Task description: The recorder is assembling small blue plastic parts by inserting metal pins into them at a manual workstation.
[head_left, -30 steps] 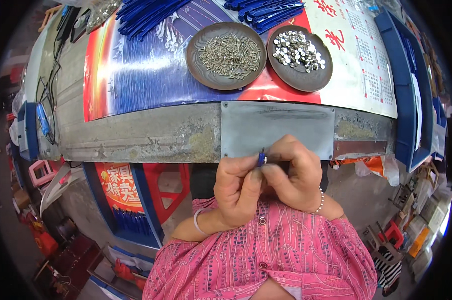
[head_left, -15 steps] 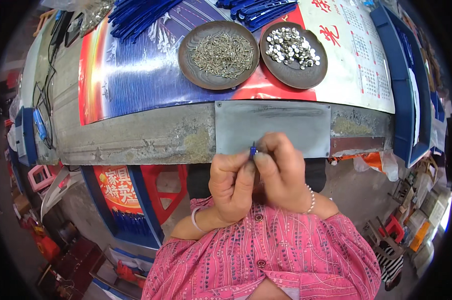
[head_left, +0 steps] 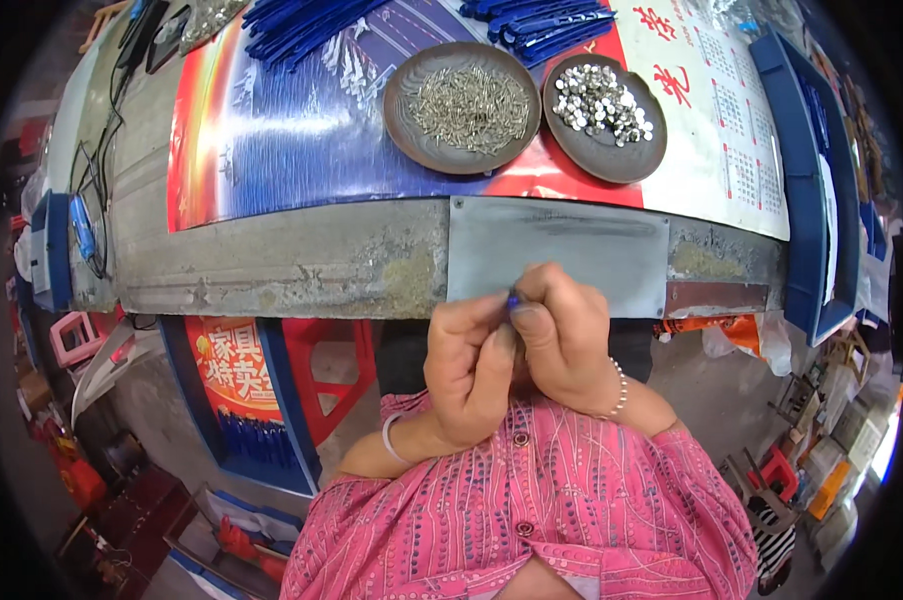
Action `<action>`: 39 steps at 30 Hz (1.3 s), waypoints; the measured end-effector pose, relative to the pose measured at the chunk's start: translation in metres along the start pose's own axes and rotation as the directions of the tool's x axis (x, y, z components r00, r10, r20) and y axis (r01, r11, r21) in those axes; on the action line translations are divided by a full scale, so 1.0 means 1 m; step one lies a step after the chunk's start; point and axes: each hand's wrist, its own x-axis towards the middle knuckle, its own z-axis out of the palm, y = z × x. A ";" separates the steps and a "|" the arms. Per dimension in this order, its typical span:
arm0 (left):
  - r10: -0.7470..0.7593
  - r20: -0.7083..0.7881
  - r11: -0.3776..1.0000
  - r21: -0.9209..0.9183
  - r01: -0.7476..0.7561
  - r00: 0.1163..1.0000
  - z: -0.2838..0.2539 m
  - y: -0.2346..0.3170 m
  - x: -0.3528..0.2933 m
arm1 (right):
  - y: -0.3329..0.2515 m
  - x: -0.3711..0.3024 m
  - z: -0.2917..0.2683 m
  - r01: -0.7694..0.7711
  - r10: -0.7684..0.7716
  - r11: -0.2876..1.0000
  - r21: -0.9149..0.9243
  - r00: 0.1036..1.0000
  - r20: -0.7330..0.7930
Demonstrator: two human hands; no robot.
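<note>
Close together at the table's front edge, my left hand (head_left: 468,372) and my right hand (head_left: 569,340) pinch a small blue piece (head_left: 513,301) between thumbs and fingers. Only a bit of it shows; my fingers hide the rest. Just beyond them is a grey metal plate (head_left: 561,245) fixed at the table edge. Farther off, a round brown dish (head_left: 403,135) holds many small metal pins (head_left: 469,108). Right beside it, a second brown dish (head_left: 611,166) carries shiny silvery discs (head_left: 596,100).
Bundles of slim blue pieces (head_left: 296,25) and more blue pieces (head_left: 536,25) lie on the printed sheet (head_left: 281,150) at the back. A blue tray (head_left: 801,190) stands at the right. Below the table on the left, a blue bin (head_left: 196,400) holds blue pieces near a red stool (head_left: 321,390).
The view has shifted slightly, so the dishes appear farther right. Both hands stay together, and less of the blue piece shows; the thin dark tip above it is no longer clear.
</note>
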 end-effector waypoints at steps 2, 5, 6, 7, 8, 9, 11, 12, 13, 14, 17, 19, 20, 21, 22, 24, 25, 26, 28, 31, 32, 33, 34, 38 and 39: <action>-0.195 0.067 0.968 -0.149 0.204 0.978 -0.005 0.010 0.005 | -0.010 0.010 -0.015 -0.242 0.233 0.935 0.258 0.970 0.065; -0.489 0.185 0.775 -0.356 0.522 0.852 -0.016 0.024 0.018 | -0.010 0.008 -0.027 -0.410 0.404 0.754 0.512 0.905 0.131; -0.561 0.264 0.634 -0.473 0.612 0.785 -0.022 0.025 0.024 | -0.010 0.009 -0.028 -0.392 0.385 0.791 0.470 0.916 0.116; -0.612 0.353 0.464 -0.565 0.682 0.708 -0.026 0.027 0.027 | -0.011 0.008 -0.029 -0.374 0.367 0.823 0.427 0.925 0.102; -0.575 0.426 0.396 -0.602 0.694 0.698 -0.029 0.026 0.025 | -0.009 0.006 -0.029 -0.355 0.338 0.829 0.433 0.934 0.121; -0.577 0.424 0.396 -0.601 0.694 0.698 -0.029 0.028 0.026 | -0.008 0.006 -0.028 -0.356 0.338 0.827 0.435 0.933 0.121; -0.582 0.502 0.320 -0.582 0.748 0.640 -0.030 0.030 0.027 | -0.006 0.006 -0.023 -0.298 0.290 0.874 0.385 0.954 0.079; -0.585 0.500 0.321 -0.581 0.748 0.639 -0.030 0.029 0.027 | -0.007 0.007 -0.023 -0.298 0.291 0.872 0.388 0.953 0.080; -0.583 0.508 0.285 -0.603 0.745 0.634 -0.030 0.029 0.027 | -0.009 0.008 -0.024 -0.325 0.308 0.857 0.400 0.945 0.107; -0.581 0.516 0.248 -0.624 0.741 0.630 -0.030 0.029 0.028 | -0.011 0.008 -0.024 -0.351 0.325 0.841 0.411 0.936 0.134; -0.583 0.528 0.195 -0.647 0.737 0.617 -0.030 0.029 0.029 | -0.006 0.007 -0.026 -0.350 0.305 0.871 0.345 0.936 0.178; -0.588 0.521 0.181 -0.660 0.729 0.619 -0.030 0.028 0.027 | -0.005 0.005 -0.028 -0.349 0.301 0.882 0.316 0.934 0.192; -0.591 0.514 0.168 -0.675 0.718 0.622 -0.030 0.027 0.026 | -0.005 0.004 -0.028 -0.348 0.297 0.893 0.287 0.932 0.208; -0.592 0.514 0.168 -0.675 0.719 0.621 -0.029 0.027 0.026 | -0.005 0.004 -0.028 -0.348 0.297 0.892 0.288 0.932 0.207; -0.589 0.520 0.166 -0.671 0.723 0.618 -0.029 0.027 0.027 | -0.005 0.004 -0.027 -0.346 0.308 0.894 0.285 0.936 0.168; -0.586 0.528 0.162 -0.667 0.728 0.615 -0.028 0.026 0.027 | -0.004 0.005 -0.025 -0.344 0.320 0.895 0.283 0.939 0.128; -0.590 0.525 0.166 -0.665 0.729 0.613 -0.028 0.026 0.026 | -0.002 0.005 -0.024 -0.339 0.319 0.894 0.294 0.941 0.117; -0.595 0.521 0.170 -0.662 0.730 0.612 -0.028 0.026 0.026 | -0.001 0.005 -0.024 -0.334 0.317 0.892 0.305 0.942 0.106; -0.592 0.534 0.183 -0.640 0.746 0.603 -0.029 0.026 0.026 | -0.002 0.007 -0.024 -0.365 0.344 0.870 0.332 0.931 0.122; -0.588 0.553 0.198 -0.610 0.767 0.591 -0.030 0.025 0.024 | -0.006 0.012 -0.027 -0.428 0.390 0.819 0.383 0.904 0.177; -0.585 0.560 0.199 -0.602 0.773 0.587 -0.030 0.025 0.023 | -0.006 0.013 -0.028 -0.461 0.408 0.790 0.404 0.888 0.213; -0.584 0.562 0.196 -0.601 0.774 0.585 -0.029 0.025 0.024 | -0.006 0.014 -0.029 -0.462 0.410 0.790 0.402 0.887 0.212; -0.588 0.574 0.185 -0.591 0.785 0.570 -0.029 0.025 0.024 | -0.005 0.014 -0.030 -0.459 0.396 0.811 0.363 0.887 0.236; -0.599 0.599 0.139 -0.576 0.806 0.532 -0.029 0.025 0.023 | 0.001 0.015 -0.031 -0.247 0.196 0.946 0.210 0.952 0.237; -0.600 0.599 0.138 -0.576 0.806 0.530 -0.029 0.025 0.023 | 0.001 0.016 -0.032 -0.248 0.197 0.946 0.209 0.951 0.237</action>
